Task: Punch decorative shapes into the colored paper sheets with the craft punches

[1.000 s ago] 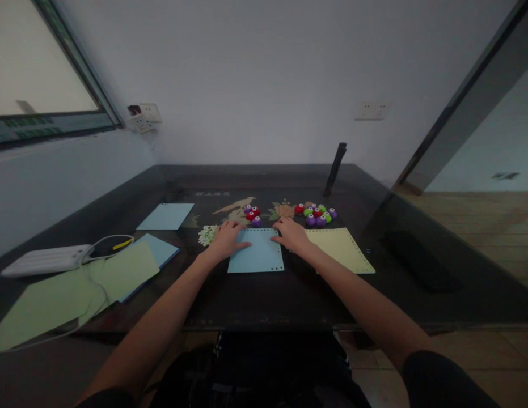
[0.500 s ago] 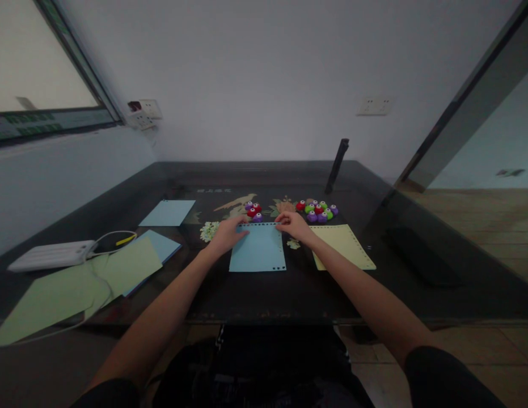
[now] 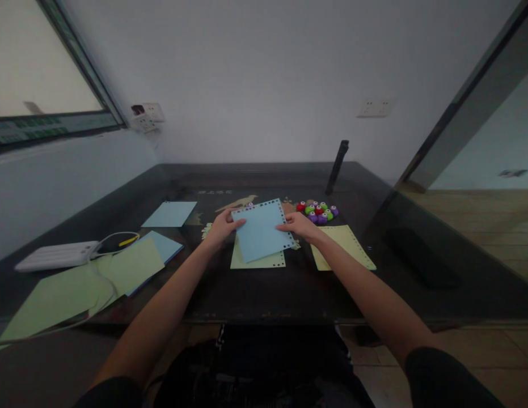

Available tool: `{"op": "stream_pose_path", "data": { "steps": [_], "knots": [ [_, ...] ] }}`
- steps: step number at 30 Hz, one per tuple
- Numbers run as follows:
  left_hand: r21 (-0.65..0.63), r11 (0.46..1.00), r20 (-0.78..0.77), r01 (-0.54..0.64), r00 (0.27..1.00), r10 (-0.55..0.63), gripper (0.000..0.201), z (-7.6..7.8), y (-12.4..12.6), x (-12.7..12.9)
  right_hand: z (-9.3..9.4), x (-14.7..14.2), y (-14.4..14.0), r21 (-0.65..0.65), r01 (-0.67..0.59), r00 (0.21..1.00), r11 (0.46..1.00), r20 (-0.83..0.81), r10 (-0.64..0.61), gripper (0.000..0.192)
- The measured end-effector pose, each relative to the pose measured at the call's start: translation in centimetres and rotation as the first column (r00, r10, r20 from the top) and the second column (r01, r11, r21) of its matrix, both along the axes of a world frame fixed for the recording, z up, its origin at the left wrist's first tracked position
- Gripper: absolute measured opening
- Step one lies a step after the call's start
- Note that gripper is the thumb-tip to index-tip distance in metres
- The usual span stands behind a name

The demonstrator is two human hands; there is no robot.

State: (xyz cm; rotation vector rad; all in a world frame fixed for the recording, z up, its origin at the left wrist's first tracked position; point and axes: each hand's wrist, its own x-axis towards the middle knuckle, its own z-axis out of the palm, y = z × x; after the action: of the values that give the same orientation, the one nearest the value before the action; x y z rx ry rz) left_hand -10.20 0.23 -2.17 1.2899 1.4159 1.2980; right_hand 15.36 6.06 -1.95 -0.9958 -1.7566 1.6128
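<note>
A light blue sheet of paper [image 3: 262, 231] with holes punched along its edges is held up and tilted between both hands. My left hand [image 3: 224, 225] pinches its left edge, thumb on top. At the right edge my right hand [image 3: 298, 225] grips it the same way. Beneath it a pale green punched sheet [image 3: 239, 260] lies on the dark table, mostly covered. Behind the blue sheet a purple eyeball-topped piece [image 3: 249, 205] just shows. To the right of my right hand lies a yellow punched sheet [image 3: 344, 245].
Several red, green and purple eyeball-topped pieces [image 3: 318, 210] cluster at the right back. On the left are a blue sheet [image 3: 170, 214], green sheets [image 3: 68, 292], a white power strip [image 3: 55, 256] and a cable. A black upright stick [image 3: 337, 167] stands near the wall.
The blue sheet has been lifted off the table and turned counterclockwise, uncovering a green sheet below. Both hands have shifted from its top edge to its sides. Most of the pieces behind are now hidden.
</note>
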Motion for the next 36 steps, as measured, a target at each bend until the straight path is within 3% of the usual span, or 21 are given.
{"op": "stream_pose_path", "data": {
  "steps": [3, 7, 9, 17, 23, 27, 33, 36],
  "knots": [
    [-0.038, 0.998, 0.048, 0.058, 0.997, -0.056, 0.045, -0.1, -0.2, 0.3, 0.0, 0.1, 0.5, 0.047, 0.108, 0.989, 0.993, -0.110, -0.103, 0.024],
    [-0.046, 0.984, -0.053, 0.171, 0.984, -0.173, 0.029, 0.0, -0.6, 0.6, 0.3, 0.1, 0.5, 0.064, 0.195, 0.962, 0.979, -0.206, -0.178, 0.027],
    [-0.030, 0.986, -0.113, 0.161, 0.980, -0.163, 0.027, -0.1, -0.6, 0.7, 0.6, 0.0, 0.4, 0.058, 0.201, 0.959, 0.978, -0.213, -0.185, 0.027],
    [0.036, 0.997, -0.222, 0.064, 0.974, -0.055, 0.027, 0.6, -0.9, 1.0, 1.3, 0.5, -0.1, 0.155, 0.107, 0.993, 0.982, 0.034, -0.113, 0.014],
    [0.031, 0.998, -0.273, 0.062, 0.961, -0.052, 0.025, 1.0, -1.3, 1.3, 1.6, 0.6, -0.3, 0.161, 0.089, 0.991, 0.983, 0.084, -0.104, 0.011],
    [0.058, 0.997, -0.313, 0.053, 0.949, -0.032, 0.028, 0.9, -1.1, 1.1, 1.6, 0.5, -0.3, 0.243, 0.113, 0.981, 0.963, 0.129, -0.147, 0.013],
    [0.078, 0.995, -0.330, 0.067, 0.943, -0.038, 0.030, 0.2, -0.3, 0.3, 1.9, 1.8, 0.7, 0.222, 0.295, 0.948, 0.930, 0.052, -0.313, 0.011],
    [0.063, 0.996, -0.437, 0.066, 0.899, -0.031, 0.026, -0.2, -0.3, 0.4, 2.2, 3.6, 1.0, 0.187, 0.464, 0.885, 0.866, -0.053, -0.462, 0.014]
  ]
}}
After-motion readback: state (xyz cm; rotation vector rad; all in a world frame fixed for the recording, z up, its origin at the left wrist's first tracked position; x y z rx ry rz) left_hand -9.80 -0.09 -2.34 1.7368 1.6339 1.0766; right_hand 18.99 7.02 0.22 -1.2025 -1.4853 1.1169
